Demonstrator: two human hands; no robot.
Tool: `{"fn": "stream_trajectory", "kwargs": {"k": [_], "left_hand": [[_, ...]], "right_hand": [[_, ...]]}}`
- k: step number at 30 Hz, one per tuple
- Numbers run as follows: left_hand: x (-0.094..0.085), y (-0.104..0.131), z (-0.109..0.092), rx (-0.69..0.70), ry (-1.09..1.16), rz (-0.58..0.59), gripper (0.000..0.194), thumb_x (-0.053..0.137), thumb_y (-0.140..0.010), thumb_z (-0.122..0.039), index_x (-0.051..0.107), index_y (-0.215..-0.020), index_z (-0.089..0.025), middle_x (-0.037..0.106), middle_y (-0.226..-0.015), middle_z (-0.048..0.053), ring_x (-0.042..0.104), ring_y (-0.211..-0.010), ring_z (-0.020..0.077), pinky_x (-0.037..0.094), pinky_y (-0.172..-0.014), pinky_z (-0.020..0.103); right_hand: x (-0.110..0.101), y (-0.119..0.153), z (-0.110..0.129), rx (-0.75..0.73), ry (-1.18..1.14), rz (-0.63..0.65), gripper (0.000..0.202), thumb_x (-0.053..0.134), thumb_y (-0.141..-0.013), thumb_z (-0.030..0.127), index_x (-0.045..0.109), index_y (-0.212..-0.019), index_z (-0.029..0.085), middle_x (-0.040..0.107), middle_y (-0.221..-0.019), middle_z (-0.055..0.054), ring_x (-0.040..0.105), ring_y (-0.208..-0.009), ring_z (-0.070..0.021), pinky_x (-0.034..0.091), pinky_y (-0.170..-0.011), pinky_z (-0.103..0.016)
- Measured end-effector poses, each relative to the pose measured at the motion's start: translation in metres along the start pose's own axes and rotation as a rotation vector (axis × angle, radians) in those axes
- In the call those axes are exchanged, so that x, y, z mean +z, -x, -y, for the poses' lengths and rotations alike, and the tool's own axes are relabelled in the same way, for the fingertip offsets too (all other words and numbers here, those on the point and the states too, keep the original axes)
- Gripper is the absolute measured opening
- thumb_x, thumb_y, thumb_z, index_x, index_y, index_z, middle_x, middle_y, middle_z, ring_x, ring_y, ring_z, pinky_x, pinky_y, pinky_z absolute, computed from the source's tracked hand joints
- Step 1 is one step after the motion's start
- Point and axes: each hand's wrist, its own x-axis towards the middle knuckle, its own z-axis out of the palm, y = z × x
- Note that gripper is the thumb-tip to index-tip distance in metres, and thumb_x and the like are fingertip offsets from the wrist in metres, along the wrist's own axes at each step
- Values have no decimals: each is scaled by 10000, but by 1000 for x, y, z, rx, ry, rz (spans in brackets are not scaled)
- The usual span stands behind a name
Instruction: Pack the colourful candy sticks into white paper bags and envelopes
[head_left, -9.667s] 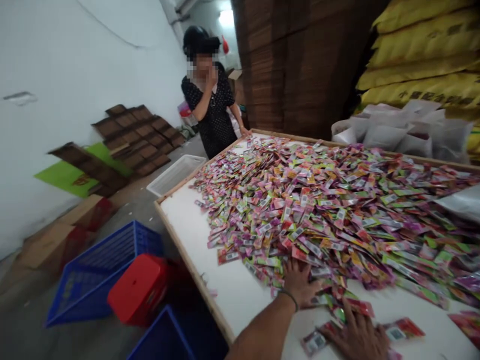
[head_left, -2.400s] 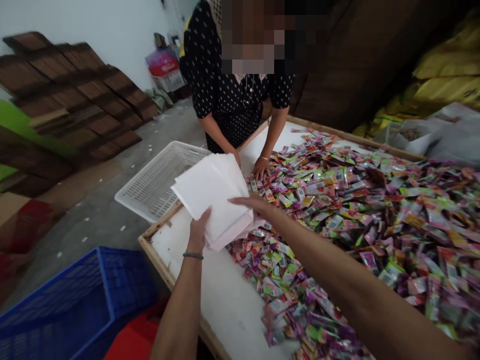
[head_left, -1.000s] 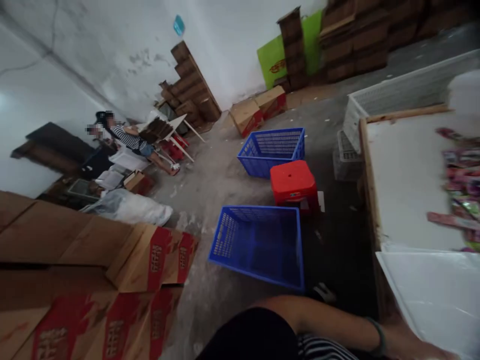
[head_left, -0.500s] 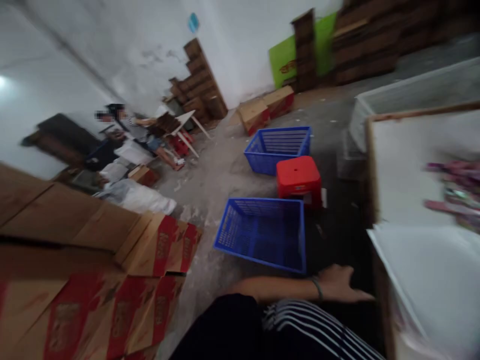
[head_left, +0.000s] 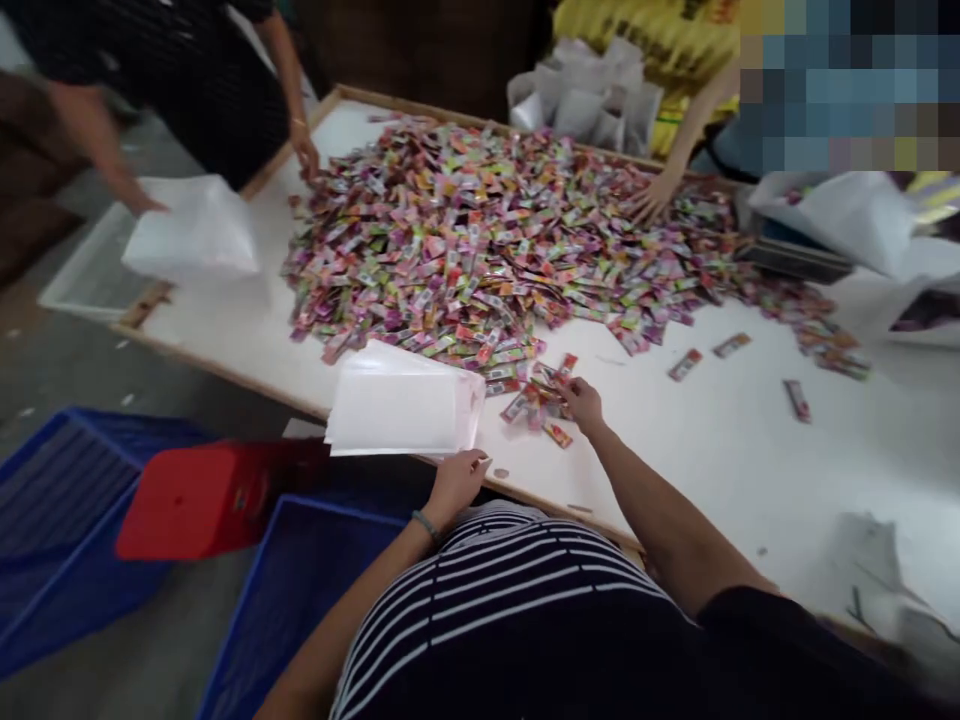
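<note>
Right hand (head_left: pixel 583 402), at near sachets (head_left: pixel 534 405), grasp unclear; left hand (head_left: pixel 457 482), pinching pale sliver (head_left: pixel 487 464); sachets best gathered flat

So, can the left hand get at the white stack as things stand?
Looks like yes: the left hand is right beside the white stack, with nothing visible blocking the way.

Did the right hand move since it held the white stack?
Yes: the right hand moved along the table, away from the white basket, to some packets.
</note>
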Motion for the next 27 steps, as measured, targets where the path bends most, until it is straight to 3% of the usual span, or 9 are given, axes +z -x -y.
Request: {"fn": "stream_trajectory", "kwargs": {"k": [3,7,9,13,15,17,20,23,27], "left_hand": [[4,-45,-14,50,-132,85,194,541,-885,-259,705,-963,-190,708,-917,75,650,-880,215,468,-818,304],[24,-96,-32,95,-277,80,279,519,-900,-221,600,-1150,-127,607,-1153,162,604,-1016,246,458,-877,335],[40,-118,-42,77,-334,50,357,556,-894,-295,552,-1188,-92,553,-1200,205,569,-1068,289,459,-886,374],[70,-156,-52,31,-427,-8,558,628,-843,-458,495,-1206,-55,510,-1206,236,503,-1128,349,444,-902,428],[80,-168,-48,45,-462,-6,457,567,-895,-395,484,-1204,-68,523,-1192,211,505,-1120,316,436,-902,394],[85,-171,-39,67,-495,21,314,472,-946,-291,491,-1176,-78,555,-1131,178,536,-1064,273,436,-878,356],[89,-159,-21,104,-551,85,234,405,-956,-200,510,-1126,-79,576,-1038,151,562,-966,249,440,-832,346],[93,-130,-6,206,-592,176,222,467,-920,-169,528,-1123,-104,561,-1061,143,544,-976,258,435,-847,370],[106,-90,5,387,-575,300,263,453,-911,-124,563,-1137,-201,577,-1108,94,540,-1024,222,437,-901,353]], "right_hand": [[-18,21,-19,79,-21,-71,441,484,-795,625,543,-792,188,629,-725,-11,565,-657,-149,449,-589,-258],[-35,62,-40,157,54,-150,301,529,-820,499,553,-847,201,659,-837,-45,592,-788,-185,460,-706,-303],[-27,77,-42,150,141,-151,275,615,-789,430,581,-941,204,662,-962,-76,587,-910,-228,451,-775,-340],[12,77,-35,78,558,-46,509,659,-803,378,493,-1246,189,541,-1239,-154,492,-1112,-290,437,-825,-370],[24,73,-35,70,710,47,345,560,-876,271,521,-1205,175,540,-1195,-152,492,-1078,-269,426,-813,-345],[21,73,-43,45,744,124,237,441,-901,133,571,-1095,173,560,-1121,-127,499,-1032,-233,404,-824,-315],[-1,86,-64,39,722,172,287,354,-893,52,578,-1039,158,565,-1057,-119,500,-978,-214,383,-827,-299],[-18,102,-78,28,716,211,292,322,-910,62,572,-1042,136,557,-1032,-134,491,-955,-227,372,-817,-317],[-18,94,-66,-129,669,335,226,475,-924,213,567,-1130,191,553,-1105,-112,475,-1008,-237,357,-848,-336]]}}
